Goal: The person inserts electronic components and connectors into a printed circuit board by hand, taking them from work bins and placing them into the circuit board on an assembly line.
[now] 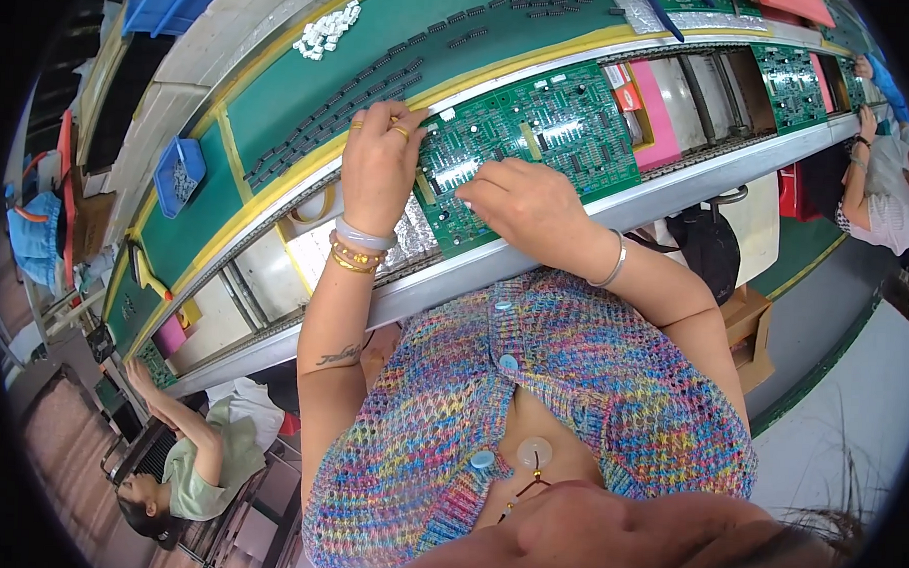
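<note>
A green circuit board [590, 139] crowded with small parts lies on the rail conveyor in front of me. My left hand [381, 161] is at the board's left end, its fingers curled and drawn together near the far corner; what they hold, if anything, is hidden. Over the board's near left part, my right hand [527, 206] is closed in a pinch with the fingertips down close to the surface. Anything between those fingertips is too small to name. Rows of black chips [366, 81] lie on the green bench mat just beyond my left hand.
White connectors [326, 31] are heaped on the mat. A blue bin [181, 176] of small parts stands at left. The conveyor's metal rail [679, 172] runs along my front. Another board [787, 85] sits farther right. Co-workers sit at left [203, 456] and right [883, 189].
</note>
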The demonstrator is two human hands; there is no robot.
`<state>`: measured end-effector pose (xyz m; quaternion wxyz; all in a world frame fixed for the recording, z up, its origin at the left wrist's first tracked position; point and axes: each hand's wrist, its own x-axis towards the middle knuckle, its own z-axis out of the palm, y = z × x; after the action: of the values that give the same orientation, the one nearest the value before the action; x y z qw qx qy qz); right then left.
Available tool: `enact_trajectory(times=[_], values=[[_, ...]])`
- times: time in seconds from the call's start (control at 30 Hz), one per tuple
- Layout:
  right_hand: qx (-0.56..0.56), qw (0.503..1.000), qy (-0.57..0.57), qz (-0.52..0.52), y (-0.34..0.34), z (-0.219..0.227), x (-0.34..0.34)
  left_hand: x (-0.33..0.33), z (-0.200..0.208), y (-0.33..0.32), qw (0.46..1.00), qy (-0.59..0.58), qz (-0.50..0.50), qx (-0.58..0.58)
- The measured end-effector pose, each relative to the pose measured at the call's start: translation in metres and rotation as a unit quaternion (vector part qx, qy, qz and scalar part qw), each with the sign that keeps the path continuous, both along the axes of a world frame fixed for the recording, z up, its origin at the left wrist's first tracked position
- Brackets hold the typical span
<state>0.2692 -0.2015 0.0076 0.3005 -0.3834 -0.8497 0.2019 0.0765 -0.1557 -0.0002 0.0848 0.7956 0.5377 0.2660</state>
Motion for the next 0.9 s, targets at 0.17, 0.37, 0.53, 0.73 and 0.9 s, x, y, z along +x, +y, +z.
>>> enact_trajectory(times=[0.17,0.37,0.53,0.73,0.9], values=[[-0.016,0.995,-0.026,0.091,-0.026,-0.013,-0.008,0.014,0.006,0.016,0.999,0.036,-0.014,0.022],[-0.038,0.994,0.006,0.105,-0.036,-0.021,-0.01,0.023,0.0,0.02,0.998,0.065,0.005,-0.008],[-0.048,0.994,0.009,0.098,-0.039,-0.024,-0.009,0.024,0.003,0.02,0.997,0.071,-0.002,-0.011],[-0.041,0.994,0.015,0.103,-0.041,-0.024,-0.012,0.026,0.004,0.018,0.997,0.083,-0.004,-0.002],[-0.044,0.994,0.019,0.102,-0.043,-0.024,-0.012,0.029,0.002,0.017,0.994,0.107,-0.007,0.021]])
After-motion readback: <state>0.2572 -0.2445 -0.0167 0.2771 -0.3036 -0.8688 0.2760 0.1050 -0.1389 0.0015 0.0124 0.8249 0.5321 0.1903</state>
